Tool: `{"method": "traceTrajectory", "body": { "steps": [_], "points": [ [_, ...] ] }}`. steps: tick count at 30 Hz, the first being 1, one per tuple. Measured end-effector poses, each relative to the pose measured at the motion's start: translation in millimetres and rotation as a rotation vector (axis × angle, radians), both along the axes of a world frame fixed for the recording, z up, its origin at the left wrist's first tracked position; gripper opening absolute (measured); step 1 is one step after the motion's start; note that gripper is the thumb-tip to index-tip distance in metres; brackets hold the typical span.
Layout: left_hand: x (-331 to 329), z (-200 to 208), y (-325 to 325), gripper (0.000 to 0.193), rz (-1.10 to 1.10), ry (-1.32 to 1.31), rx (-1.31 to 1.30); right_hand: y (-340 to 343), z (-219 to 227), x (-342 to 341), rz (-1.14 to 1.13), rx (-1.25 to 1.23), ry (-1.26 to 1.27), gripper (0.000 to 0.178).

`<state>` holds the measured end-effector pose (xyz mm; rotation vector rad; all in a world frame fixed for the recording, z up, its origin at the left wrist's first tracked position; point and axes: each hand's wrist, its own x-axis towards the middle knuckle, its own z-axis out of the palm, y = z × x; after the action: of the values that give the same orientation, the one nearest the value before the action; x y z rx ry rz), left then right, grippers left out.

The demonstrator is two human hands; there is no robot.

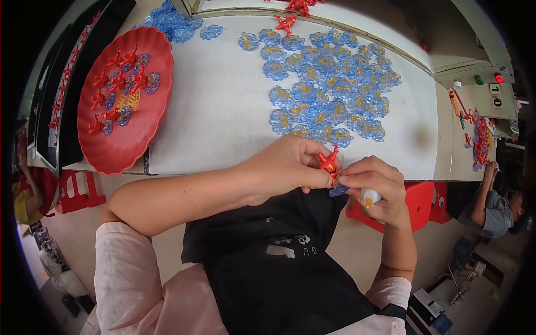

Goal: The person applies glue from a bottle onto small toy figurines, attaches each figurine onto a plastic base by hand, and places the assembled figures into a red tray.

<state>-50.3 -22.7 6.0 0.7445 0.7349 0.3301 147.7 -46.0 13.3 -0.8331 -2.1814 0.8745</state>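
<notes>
Over the front edge of the table, my left hand [282, 164] pinches a small red figurine [328, 162] between thumb and fingers. A translucent blue-purple base piece [338, 191] shows under the figurine, between my two hands. My right hand [385, 183] is closed round a small white bottle [371, 196] with a yellow-orange tip; its thumb and fingertips meet the lower end of the figurine. Just beyond my hands, many translucent blue flower-shaped pieces [329, 84] with yellow marks lie in a cluster on a white sheet [212, 111].
At the left, a red scalloped tray [92, 148] holds several red figurines on bases. A heap of blue pieces [167, 21] lies at the far left. Another red figurine [286, 24] stands at the back. Red stools [419, 204] are below the table. A co-worker [494, 206] sits at the right.
</notes>
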Motion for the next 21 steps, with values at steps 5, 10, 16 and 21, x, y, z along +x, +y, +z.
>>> {"method": "traceTrajectory", "body": {
  "steps": [5,10,16,21],
  "points": [
    [-5,-4,2,0.025,-0.024,-0.022,0.011,0,-4,-4,-0.018,-0.003,0.023,0.026],
    [-14,-1,-2,0.024,0.038,-0.006,0.018,0,-2,-16,-0.042,0.018,-0.010,0.027],
    [-54,25,-31,0.016,0.047,-0.132,0.048,-37,38,-60,-0.161,0.006,-0.071,0.025],
    [-81,50,-54,0.016,0.085,-0.136,0.080,-56,63,-88,-0.133,0.062,-0.069,0.029]
  ]
}}
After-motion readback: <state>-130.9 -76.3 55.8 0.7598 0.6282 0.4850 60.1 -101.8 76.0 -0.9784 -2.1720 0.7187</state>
